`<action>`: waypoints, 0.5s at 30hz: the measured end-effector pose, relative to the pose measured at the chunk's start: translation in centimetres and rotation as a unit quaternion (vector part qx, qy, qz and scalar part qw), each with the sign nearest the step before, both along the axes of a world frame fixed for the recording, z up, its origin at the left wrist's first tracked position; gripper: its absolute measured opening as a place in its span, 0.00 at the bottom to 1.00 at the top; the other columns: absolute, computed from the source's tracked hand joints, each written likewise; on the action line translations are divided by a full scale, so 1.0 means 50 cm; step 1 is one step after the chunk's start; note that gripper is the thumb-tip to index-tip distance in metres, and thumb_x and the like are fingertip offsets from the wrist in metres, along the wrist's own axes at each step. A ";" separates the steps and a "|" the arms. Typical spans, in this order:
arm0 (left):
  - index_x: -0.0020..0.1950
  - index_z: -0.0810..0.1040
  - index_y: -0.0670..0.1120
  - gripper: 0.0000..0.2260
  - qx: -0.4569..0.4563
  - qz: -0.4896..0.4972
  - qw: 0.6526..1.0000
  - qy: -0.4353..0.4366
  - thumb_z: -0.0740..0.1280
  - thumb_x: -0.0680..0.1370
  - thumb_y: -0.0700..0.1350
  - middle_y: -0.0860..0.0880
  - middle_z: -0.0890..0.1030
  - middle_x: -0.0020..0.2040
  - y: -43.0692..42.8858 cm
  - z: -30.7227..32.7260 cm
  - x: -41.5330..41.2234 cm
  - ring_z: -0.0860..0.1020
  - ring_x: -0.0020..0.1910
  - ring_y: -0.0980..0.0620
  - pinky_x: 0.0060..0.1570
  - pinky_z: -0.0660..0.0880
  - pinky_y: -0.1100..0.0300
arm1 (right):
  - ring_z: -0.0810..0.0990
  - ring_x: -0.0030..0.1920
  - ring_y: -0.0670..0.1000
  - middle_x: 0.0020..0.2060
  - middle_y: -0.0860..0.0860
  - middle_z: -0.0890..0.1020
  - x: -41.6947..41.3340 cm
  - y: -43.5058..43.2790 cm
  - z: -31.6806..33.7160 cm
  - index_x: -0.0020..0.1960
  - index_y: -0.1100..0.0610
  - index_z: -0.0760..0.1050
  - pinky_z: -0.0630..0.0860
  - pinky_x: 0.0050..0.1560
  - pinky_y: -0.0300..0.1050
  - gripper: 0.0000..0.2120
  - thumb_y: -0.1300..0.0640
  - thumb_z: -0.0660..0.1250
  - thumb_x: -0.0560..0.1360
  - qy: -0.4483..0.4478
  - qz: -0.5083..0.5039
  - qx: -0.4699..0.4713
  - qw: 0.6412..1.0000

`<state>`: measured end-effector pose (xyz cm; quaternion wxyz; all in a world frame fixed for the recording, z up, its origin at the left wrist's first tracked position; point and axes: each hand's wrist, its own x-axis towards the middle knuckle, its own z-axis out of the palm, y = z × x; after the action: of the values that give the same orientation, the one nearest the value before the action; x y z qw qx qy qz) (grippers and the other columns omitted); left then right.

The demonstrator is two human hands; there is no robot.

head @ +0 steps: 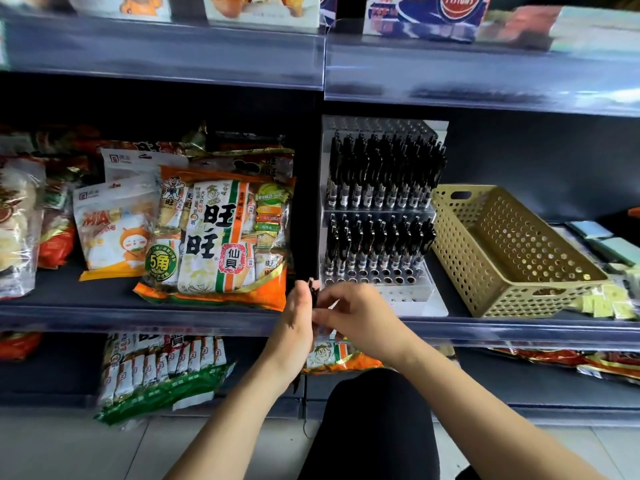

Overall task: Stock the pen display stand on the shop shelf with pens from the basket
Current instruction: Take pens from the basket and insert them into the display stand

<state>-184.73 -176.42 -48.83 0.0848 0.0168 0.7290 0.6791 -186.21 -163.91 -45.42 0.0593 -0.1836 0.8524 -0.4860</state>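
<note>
The large orange-and-white snack bag [221, 237] leans at its bay's right edge, close to the work. Just right of it, before the blue shelf lip [173, 317], the left hand [297, 317] curls round a small bundle of black pens [313, 292] — probably a reserve kept near. The right hand [353, 311] pinches at that bundle, seemingly drawing one out. Beyond stands the clear tiered plastic pen stand [408, 296]: back rows full, front holes [381, 277] bare, open from above. The tan perforated plastic basket [460, 244] just beside it shows no pens — out of the way.
</note>
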 end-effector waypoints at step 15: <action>0.63 0.74 0.49 0.15 -0.142 0.110 0.983 0.048 0.66 0.77 0.48 0.50 0.74 0.57 -0.006 -0.034 -0.037 0.73 0.55 0.56 0.44 0.68 0.71 | 0.83 0.41 0.50 0.37 0.51 0.83 -0.066 0.113 0.103 0.45 0.55 0.77 0.81 0.46 0.47 0.00 0.59 0.68 0.75 0.157 -0.283 -0.102 0.941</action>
<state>-186.58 -176.73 -50.53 -0.0242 -0.0430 0.8187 0.5722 -189.50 -158.28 -40.28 -0.2338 -0.0139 0.8135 -0.5323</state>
